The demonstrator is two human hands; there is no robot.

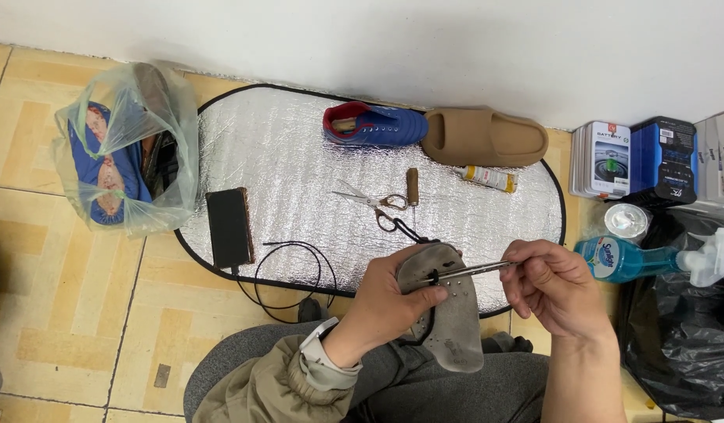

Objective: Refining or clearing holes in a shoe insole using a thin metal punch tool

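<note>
1. The left hand (389,301) clamps its fingers around a worn grey suede shoe piece (449,309), held over the lap just off the near edge of the silver foil mat (291,157).
2. The right hand (554,286) pinches a thin metal awl (475,271), whose tip touches the piece.
3. Scissors (370,200) lie mid-mat.

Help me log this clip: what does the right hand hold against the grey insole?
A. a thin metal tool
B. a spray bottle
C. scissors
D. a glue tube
A: the right hand grips a thin metal tool whose tip meets the insole, which the left hand holds.
</note>
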